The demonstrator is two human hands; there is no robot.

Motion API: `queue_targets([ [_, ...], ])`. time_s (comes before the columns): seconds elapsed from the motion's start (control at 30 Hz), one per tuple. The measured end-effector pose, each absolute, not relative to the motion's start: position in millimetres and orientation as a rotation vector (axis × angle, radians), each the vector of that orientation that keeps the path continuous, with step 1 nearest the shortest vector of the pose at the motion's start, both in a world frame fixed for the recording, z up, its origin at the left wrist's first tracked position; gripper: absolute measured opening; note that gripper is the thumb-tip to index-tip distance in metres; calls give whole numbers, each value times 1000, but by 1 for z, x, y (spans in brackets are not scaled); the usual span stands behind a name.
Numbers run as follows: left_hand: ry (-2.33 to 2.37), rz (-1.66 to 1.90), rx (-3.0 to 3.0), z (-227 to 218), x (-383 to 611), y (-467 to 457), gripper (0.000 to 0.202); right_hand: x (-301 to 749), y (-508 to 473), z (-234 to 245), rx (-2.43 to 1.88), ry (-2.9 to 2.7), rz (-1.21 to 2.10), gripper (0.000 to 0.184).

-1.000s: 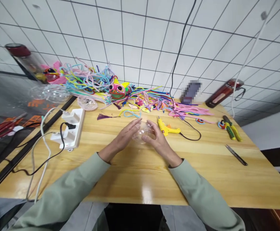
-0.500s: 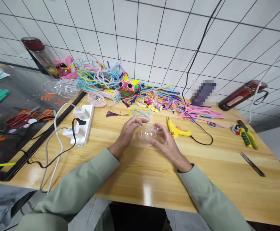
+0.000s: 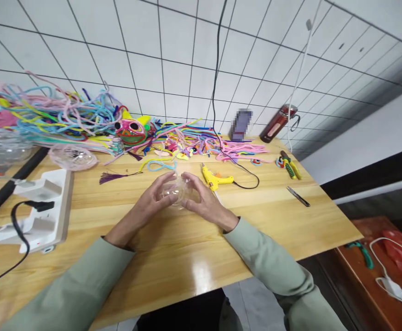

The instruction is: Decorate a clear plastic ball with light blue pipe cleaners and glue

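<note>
A clear, rounded plastic shell sits low over the wooden table, between my two hands. My left hand curls round its left side, thumb against the near face. On the opposite side, my right hand closes on it with fingertips at the far rim. Just right of the hands lies a yellow hot glue gun with a black cord. Behind them is a light-blue pipe cleaner loop, and a purple tassel rests to the left.
A power strip with plugs stands at left. Pipe cleaners heap along the wall beside a decorated mask-like ball. To the right are pliers, a craft knife and a red flask.
My view has swung to the right, bringing the side shelf into sight. My left hand has closed in on the clear shell, its thumb now on the near side.
</note>
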State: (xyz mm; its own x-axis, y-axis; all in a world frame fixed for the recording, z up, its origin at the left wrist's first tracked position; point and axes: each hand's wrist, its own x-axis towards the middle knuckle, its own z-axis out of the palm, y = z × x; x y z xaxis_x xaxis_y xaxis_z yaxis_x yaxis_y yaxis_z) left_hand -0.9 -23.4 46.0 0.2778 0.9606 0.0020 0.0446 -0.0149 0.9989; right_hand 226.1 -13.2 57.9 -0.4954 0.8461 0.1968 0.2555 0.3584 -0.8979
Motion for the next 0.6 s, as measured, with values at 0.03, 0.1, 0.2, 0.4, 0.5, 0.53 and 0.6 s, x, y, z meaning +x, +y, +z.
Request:
queue_targets([
  [0.03, 1076, 998, 1402, 45, -2, -24, 89, 228, -12, 59, -979, -1975, 1084, 86],
  [0.1, 1182, 1019, 1492, 43, -3, -24, 86, 234, -10, 62, -1029, -2019, 1002, 79],
  [0.2, 1291, 996, 1657, 38, -4, -21, 84, 250, -8, 63, -1078, -2067, 871, 59],
  [0.4, 1352, 926, 1786, 37, 0, -21, 74, 279, -3, 48, -1135, -2081, 586, 37],
  [0.5, 1370, 905, 1786, 39, 1, -24, 73, 280, 0, 38, -1130, -2112, 453, 32],
  [0.53, 1375, 906, 1789, 39, 2, -24, 72, 279, 1, 35, -1119, -2131, 415, 32],
  [0.6, 1385, 913, 1800, 40, 2, -25, 71, 277, 2, 33, -1092, -2167, 355, 32],
])
